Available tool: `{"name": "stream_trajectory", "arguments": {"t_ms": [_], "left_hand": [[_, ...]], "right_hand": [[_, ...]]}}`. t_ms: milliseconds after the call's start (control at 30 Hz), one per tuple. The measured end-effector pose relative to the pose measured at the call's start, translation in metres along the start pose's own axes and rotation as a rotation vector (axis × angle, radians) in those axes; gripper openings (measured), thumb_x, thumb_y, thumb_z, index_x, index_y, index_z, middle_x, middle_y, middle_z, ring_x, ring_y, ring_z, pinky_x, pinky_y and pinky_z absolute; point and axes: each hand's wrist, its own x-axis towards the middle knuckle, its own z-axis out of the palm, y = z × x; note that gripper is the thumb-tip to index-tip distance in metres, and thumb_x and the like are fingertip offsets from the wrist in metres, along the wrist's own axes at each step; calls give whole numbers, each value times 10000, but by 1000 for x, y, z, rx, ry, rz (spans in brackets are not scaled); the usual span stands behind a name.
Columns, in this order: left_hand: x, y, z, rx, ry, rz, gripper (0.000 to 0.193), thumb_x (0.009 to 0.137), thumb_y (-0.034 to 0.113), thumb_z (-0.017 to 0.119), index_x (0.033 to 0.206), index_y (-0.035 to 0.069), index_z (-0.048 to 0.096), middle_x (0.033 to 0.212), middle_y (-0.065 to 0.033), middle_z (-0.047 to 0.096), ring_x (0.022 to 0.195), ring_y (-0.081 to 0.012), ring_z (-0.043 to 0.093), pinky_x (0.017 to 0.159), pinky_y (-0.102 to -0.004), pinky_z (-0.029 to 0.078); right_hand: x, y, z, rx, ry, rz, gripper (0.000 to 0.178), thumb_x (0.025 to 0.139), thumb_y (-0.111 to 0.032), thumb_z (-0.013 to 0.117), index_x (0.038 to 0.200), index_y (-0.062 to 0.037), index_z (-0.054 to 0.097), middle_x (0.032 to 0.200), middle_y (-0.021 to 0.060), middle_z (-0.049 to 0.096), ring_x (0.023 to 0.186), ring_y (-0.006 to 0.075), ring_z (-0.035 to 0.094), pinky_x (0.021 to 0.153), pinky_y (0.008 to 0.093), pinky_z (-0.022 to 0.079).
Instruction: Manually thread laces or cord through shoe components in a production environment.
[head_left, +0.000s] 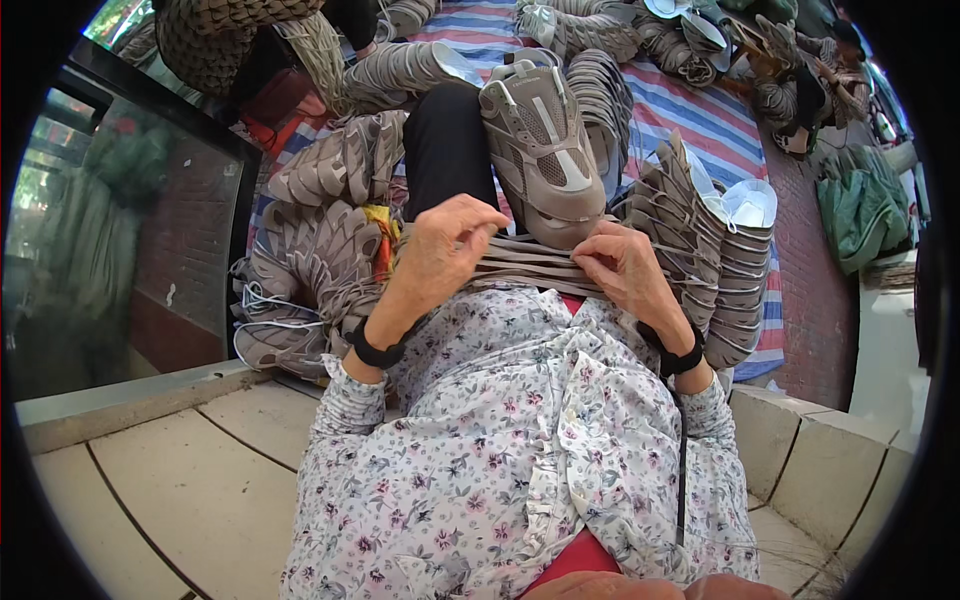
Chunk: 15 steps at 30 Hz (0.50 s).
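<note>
A grey-beige shoe upper (545,160) with mesh panels rests on my lap, its rounded toe toward me. A bundle of beige shoelaces (525,262) lies stretched across my lap just below the toe. My left hand (440,255) is raised left of the toe, fingers curled into a pinch; whatever is between the fingertips is too small to make out. To the right of the toe, my right hand (622,262) pinches at the shoelaces with thumb and forefinger. Both wrists wear black bands.
Nested stacks of shoe uppers stand close on the left (320,250) and right (700,250), with more at the back. They rest on a striped red, white and blue sheet (690,110). A dark glass panel (130,230) is at far left, a green bag (862,205) at far right.
</note>
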Motion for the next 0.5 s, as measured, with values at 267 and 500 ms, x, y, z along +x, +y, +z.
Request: {"name": "stream_trajectory", "arguments": {"t_ms": [267,500], "left_hand": [[-5,1,13,157,-170,-30,179,850,2,616,1014,-28,681,942,-124,656,798,-249,653,696,-331,511],[-11,-5,19,345,-169,56,167,816,74,649,954,-10,690,903,-130,643,825,-322,631,729,-390,490]], "right_hand": [[-1,12,5,-126,27,-139,86,816,-9,674,873,54,670,793,132,574,728,275,576,644,363,448],[-3,8,5,35,77,-3,27,841,16,655,840,44,654,791,57,557,660,146,541,587,278,420]]}}
